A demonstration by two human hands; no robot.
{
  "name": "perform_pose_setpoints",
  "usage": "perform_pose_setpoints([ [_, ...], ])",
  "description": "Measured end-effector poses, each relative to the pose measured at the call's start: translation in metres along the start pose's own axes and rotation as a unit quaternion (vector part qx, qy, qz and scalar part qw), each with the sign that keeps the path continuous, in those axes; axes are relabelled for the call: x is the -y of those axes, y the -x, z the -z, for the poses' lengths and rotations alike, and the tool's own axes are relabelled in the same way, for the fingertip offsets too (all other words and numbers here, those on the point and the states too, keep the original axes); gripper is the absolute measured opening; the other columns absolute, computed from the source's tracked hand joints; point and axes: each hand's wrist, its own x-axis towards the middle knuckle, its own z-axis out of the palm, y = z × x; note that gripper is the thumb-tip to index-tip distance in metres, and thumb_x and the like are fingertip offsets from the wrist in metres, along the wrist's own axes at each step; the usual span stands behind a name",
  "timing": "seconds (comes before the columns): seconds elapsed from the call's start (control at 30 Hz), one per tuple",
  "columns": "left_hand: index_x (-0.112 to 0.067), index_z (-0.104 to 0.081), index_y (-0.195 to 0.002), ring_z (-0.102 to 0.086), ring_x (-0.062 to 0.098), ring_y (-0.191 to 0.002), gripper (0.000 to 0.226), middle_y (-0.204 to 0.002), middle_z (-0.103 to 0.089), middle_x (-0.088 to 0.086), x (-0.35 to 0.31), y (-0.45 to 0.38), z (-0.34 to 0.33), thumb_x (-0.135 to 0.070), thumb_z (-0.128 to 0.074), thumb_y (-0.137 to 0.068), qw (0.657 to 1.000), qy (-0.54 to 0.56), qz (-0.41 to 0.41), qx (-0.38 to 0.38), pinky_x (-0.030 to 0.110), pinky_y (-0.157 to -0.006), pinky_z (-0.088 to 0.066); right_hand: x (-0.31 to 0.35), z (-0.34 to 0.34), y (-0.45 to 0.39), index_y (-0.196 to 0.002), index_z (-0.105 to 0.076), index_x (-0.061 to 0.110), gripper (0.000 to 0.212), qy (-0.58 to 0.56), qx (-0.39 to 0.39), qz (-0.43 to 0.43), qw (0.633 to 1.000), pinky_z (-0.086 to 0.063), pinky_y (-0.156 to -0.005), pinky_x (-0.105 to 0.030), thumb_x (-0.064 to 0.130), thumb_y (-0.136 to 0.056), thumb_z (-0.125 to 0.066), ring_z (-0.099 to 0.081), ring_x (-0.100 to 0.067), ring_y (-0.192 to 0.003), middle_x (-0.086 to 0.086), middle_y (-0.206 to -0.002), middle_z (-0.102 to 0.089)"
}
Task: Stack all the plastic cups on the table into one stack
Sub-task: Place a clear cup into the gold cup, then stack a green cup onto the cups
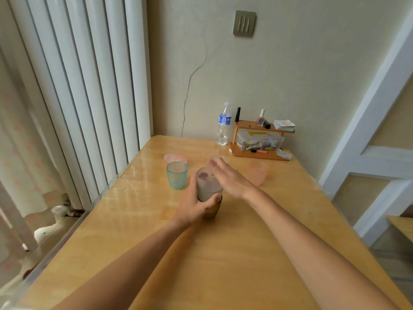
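Mid-desk, the left hand (196, 204) grips the started stack (209, 191) while the right hand (225, 175), fingers open and empty, hovers beyond it; teal cup (177, 175), pink cup (258, 173) and others await, likely next.

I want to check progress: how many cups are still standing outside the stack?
4: teal cup left of the stack, pink cup right, pink cup behind teal, clear cup partly hidden behind right hand.

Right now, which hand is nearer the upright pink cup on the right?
Right. The right hand hovers open just left of the pink cup, not touching it; the left hand is farther away, gripping the stack.
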Motion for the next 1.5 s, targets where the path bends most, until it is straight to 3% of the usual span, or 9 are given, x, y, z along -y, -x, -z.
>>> perform_pose_setpoints([
  [0.13, -0.02, -0.054, -0.134, -0.066, 0.006, -0.117, 0.067, -0.123, -0.07, -0.013, 0.0, 0.001, -0.008, -0.04, -0.079, -0.076, 0.999, 0.009, -0.008, -0.03, 0.02, -0.102, -0.051, -0.035, 0.008, -0.022, -0.12, -0.064, 0.017, 0.04, 0.021, -0.186, -0.043, 0.981, -0.046, -0.106, -0.042, 0.047, -0.107, -0.04, -0.057, -0.03, -0.127, -0.01, -0.134, -0.062],
  [0.3, -0.021, -0.055, -0.132, -0.068, 0.005, -0.114, 0.064, -0.121, -0.071, -0.012, 0.003, -0.001, -0.007, -0.032, -0.081, -0.074, 1.0, 0.015, -0.003, -0.025, 0.015, -0.1, -0.05, -0.086, -0.009, -0.032, -0.121, -0.069, 0.02, 0.025, 0.185, -0.118, -0.086, 0.972, -0.052, -0.098, -0.042, 0.026, -0.098, -0.063, -0.062, -0.026, -0.119, 0.0, -0.137, -0.055],
  [0.47, -0.025, -0.056, -0.129, -0.068, 0.005, -0.112, 0.062, -0.12, -0.072, -0.01, 0.0, -0.002, -0.007, -0.029, -0.081, -0.073, 1.0, 0.014, 0.001, -0.023, 0.014, -0.099, -0.051, -0.095, -0.014, -0.036, -0.083, -0.06, 0.019, 0.012, 0.186, -0.172, -0.016, 0.967, -0.052, -0.077, -0.041, 0.018, -0.094, -0.066, -0.061, -0.026, -0.089, 0.001, -0.099, -0.061],
  [0.7, -0.019, -0.056, -0.13, -0.066, 0.0, -0.109, 0.063, -0.118, -0.071, -0.01, 0.003, -0.004, -0.005, -0.027, -0.082, -0.074, 1.0, -0.008, 0.003, -0.018, 0.015, -0.099, -0.05, -0.022, 0.033, -0.018, -0.086, -0.059, 0.012, 0.016, 0.144, -0.305, 0.148, 0.93, -0.039, -0.062, -0.03, 0.024, -0.095, -0.064, -0.049, -0.015, -0.069, 0.0, -0.088, -0.063],
  [0.87, -0.026, -0.054, -0.134, -0.069, 0.02, -0.117, 0.062, -0.122, -0.072, -0.002, 0.005, -0.004, -0.002, -0.016, -0.086, -0.081, 1.0, -0.026, -0.009, -0.014, 0.038, -0.104, -0.055, 0.024, 0.043, 0.01, -0.083, -0.056, 0.014, 0.02, 0.168, -0.211, 0.237, 0.933, -0.039, -0.062, -0.028, 0.028, -0.094, -0.065, -0.042, -0.009, -0.065, 0.007, -0.08, -0.053],
  [1.0, -0.05, -0.041, -0.137, -0.062, -0.006, -0.122, 0.075, -0.134, -0.064, -0.011, 0.0, -0.002, 0.007, -0.019, -0.087, -0.087, 0.998, -0.056, -0.017, 0.014, 0.021, -0.104, -0.051, 0.025, 0.028, 0.017, -0.083, -0.059, 0.016, 0.026, 0.245, -0.084, 0.192, 0.947, -0.05, -0.071, -0.037, 0.04, -0.095, -0.06, -0.054, -0.016, -0.078, 0.005, -0.086, -0.059],
  [1.3, -0.03, -0.035, -0.151, -0.058, -0.009, -0.124, 0.081, -0.129, -0.052, -0.044, -0.039, -0.013, 0.002, -0.054, -0.074, -0.084, 0.996, -0.027, -0.048, -0.072, 0.025, -0.105, -0.053, 0.015, 0.031, 0.018, -0.098, -0.068, 0.01, 0.055, 0.068, -0.04, 0.16, 0.984, -0.055, -0.078, -0.042, 0.052, -0.108, -0.035, -0.063, -0.016, -0.074, 0.011, -0.083, -0.067],
  [1.4, -0.031, -0.04, -0.147, -0.055, 0.008, -0.131, 0.076, -0.139, -0.053, -0.017, -0.038, -0.016, -0.007, -0.05, -0.072, -0.081, 0.992, -0.036, -0.049, -0.111, 0.046, -0.112, -0.05, -0.013, 0.044, -0.003, -0.106, -0.069, 0.01, 0.042, -0.032, -0.175, 0.144, 0.974, -0.05, -0.072, -0.028, 0.038, -0.11, -0.037, -0.059, 0.003, -0.065, 0.016, -0.088, -0.068],
  [1.5, -0.031, -0.042, -0.145, -0.055, 0.021, -0.131, 0.074, -0.138, -0.054, -0.003, -0.036, -0.016, -0.013, -0.046, -0.071, -0.079, 0.989, -0.041, -0.052, -0.131, 0.051, -0.113, -0.049, -0.064, 0.053, -0.027, -0.111, -0.067, 0.015, 0.02, 0.1, -0.304, 0.005, 0.947, -0.055, -0.088, -0.039, 0.026, -0.103, -0.051, -0.063, -0.018, -0.102, -0.001, -0.119, -0.062],
])
